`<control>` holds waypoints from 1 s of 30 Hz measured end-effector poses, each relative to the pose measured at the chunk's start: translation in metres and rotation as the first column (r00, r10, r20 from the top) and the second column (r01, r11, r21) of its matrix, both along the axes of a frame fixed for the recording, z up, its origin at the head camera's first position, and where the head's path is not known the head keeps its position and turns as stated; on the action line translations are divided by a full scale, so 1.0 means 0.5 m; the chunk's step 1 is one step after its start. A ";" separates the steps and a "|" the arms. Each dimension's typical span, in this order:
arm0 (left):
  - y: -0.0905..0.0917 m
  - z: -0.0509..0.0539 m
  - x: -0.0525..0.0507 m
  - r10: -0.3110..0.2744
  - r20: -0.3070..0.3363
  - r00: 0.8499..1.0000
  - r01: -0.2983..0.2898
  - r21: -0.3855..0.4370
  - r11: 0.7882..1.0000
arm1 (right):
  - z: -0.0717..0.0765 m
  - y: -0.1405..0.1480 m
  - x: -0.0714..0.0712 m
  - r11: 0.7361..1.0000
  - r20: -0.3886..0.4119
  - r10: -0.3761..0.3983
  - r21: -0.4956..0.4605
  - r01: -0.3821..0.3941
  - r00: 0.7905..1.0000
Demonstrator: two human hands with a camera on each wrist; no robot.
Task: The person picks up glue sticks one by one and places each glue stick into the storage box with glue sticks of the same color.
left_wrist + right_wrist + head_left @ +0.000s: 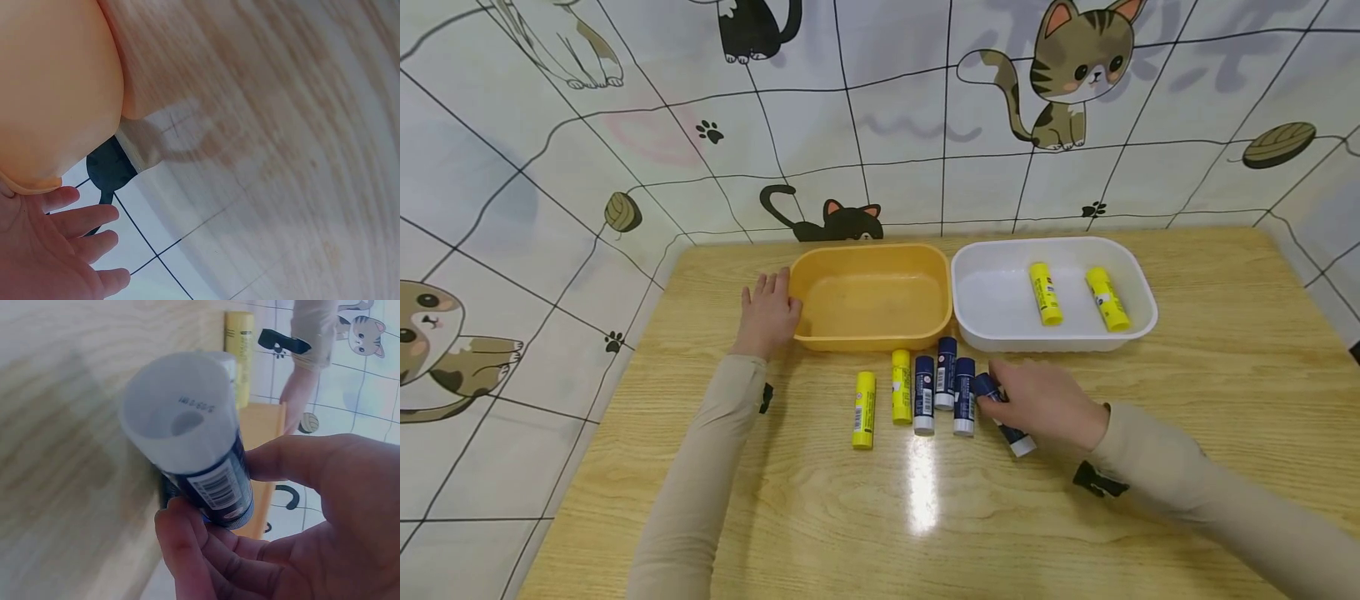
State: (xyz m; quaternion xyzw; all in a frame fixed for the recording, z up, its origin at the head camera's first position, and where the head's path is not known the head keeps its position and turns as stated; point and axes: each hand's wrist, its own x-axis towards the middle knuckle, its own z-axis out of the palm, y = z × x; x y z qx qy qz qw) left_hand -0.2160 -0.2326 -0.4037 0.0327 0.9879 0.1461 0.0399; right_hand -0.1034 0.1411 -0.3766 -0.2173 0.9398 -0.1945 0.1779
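In the head view my left hand [767, 315] touches the left end of an orange-yellow plastic tray [871, 343]. In the left wrist view its fingers [84, 219] extend loosely by the tray's rim. My right hand [1051, 402] grips a dark blue glue stick [1018, 440] with a white base, tilted. Up close in the right wrist view, thumb and fingers pinch this glue stick [215, 487], its white end toward the camera. Left of it lie more blue glue sticks [965, 398] and two yellow glue sticks [864, 410], below the trays.
A white tray [992, 333] stands right beside the orange-yellow one, with two yellow glue sticks [1046, 293] inside. Behind the wooden table [820, 517] rises a wall [910, 125] with cat drawings and grid lines; another wall runs along the left.
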 end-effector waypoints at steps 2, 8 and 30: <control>-0.001 0.000 0.000 0.000 0.000 1.000 0.000 0.001 1.000 | 0.008 -0.002 -0.004 1.000 -0.006 -0.001 -0.007 0.001 1.000; -0.003 -0.001 -0.001 -0.004 -0.004 1.000 0.004 0.013 1.000 | 0.022 -0.013 -0.015 0.999 -0.039 -0.019 -0.028 0.018 0.999; 0.001 0.003 -0.001 0.006 0.024 1.000 -0.006 -0.014 1.000 | 0.051 -0.072 -0.073 0.996 -0.011 -0.038 -0.077 0.037 0.999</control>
